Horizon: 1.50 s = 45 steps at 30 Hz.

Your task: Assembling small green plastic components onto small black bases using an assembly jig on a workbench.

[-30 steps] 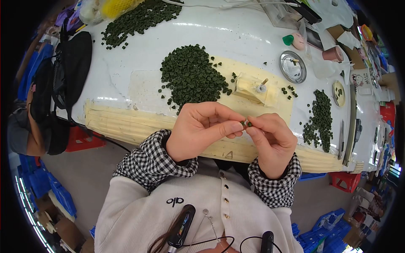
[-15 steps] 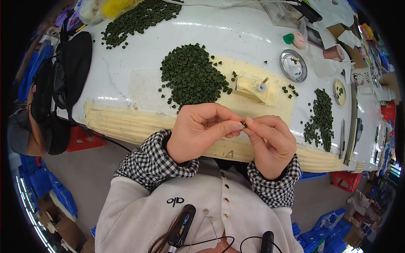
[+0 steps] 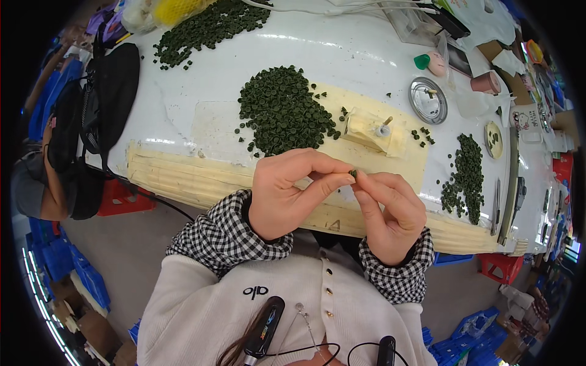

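Between my hands, above the near edge of the table, is a small dark green cup-shaped piece. My left hand pinches it between thumb and forefinger, its other fingers curled. My right hand meets it from the other side, forefinger tip against the piece and thumb slightly lower; the fingertips hide much of it. Just beyond my left hand lies a large heap of the same green pieces. A block wrapped in yellowish tape, with a short upright peg, stands past my right hand.
Another green heap lies far left, and a smaller one at right. Beside that are tweezers and a yellowish dish. A round metal lid sits farther back. A black bag hangs over the left end.
The green piece has turned slightly and shows more of itself between my fingertips. My right thumb has lowered away from the forefinger. The whole view has shifted a little.
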Tool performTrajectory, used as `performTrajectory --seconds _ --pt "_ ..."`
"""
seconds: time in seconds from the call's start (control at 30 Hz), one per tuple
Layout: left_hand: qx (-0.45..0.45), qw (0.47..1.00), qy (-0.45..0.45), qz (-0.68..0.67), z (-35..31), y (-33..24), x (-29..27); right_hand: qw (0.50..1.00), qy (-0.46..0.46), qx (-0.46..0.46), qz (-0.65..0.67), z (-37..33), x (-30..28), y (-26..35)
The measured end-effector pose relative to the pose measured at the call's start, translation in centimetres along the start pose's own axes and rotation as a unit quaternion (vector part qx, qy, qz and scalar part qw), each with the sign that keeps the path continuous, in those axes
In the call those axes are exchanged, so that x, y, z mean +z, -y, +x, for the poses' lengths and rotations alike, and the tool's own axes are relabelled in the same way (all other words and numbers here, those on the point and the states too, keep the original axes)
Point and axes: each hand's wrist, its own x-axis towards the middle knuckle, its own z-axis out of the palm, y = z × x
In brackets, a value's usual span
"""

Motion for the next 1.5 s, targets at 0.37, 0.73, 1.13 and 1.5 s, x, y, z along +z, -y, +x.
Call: performTrajectory --seconds 0.37,0.73,1.13,1.5 --pt "0.053 0.998 -0.012 0.033 0.13 0.38 0.41 1.0 -0.007 -0.012 0.007 -0.15 0.08 -0.66" --pt "0.008 1.0 -0.024 -0.006 -0.25 0.15 0.28 1.0 0.009 -0.012 0.005 -0.14 0.15 -0.26" --pt "0.019 1.0 -0.022 0.01 0.11 0.06 0.23 1.0 0.008 -0.02 0.0 -0.09 0.21 -0.41" --pt "0.033 0.999 -0.019 -0.001 0.1 0.29 0.05 0.999 0.032 -0.003 -0.009 -0.12 0.04 0.08"
